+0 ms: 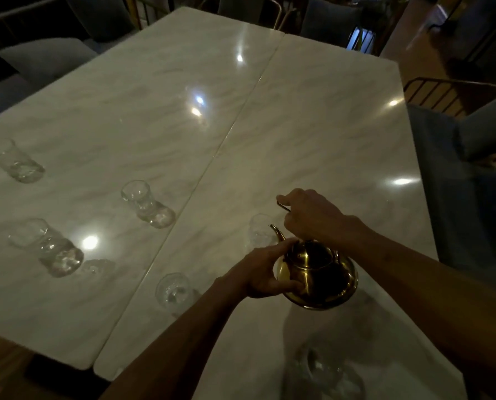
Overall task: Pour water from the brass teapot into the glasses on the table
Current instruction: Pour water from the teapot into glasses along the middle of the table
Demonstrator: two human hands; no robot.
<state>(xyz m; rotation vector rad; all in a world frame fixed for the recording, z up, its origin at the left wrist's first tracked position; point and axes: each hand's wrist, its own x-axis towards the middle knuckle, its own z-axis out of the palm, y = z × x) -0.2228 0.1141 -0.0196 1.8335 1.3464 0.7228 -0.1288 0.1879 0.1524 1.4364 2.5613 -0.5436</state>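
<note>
The brass teapot (319, 272) hangs over the right marble table (313, 134), tilted with its spout towards a clear glass (259, 230) just beyond it. My right hand (313, 216) is closed on the teapot's thin handle above the lid. My left hand (262, 271) presses against the pot's left side and lid. Another glass (174, 291) stands close to my left forearm. Three more glasses stand on the left table: one in the middle (148, 203), one at the near left (49, 246), one at the far left (13, 160). I cannot tell whether water is flowing.
Two marble tables (125, 111) are pushed together with a seam between them. A blurred glass item (324, 370) sits at the near edge below the teapot. Upholstered chairs (457, 183) stand to the right, with more chairs at the far end and left.
</note>
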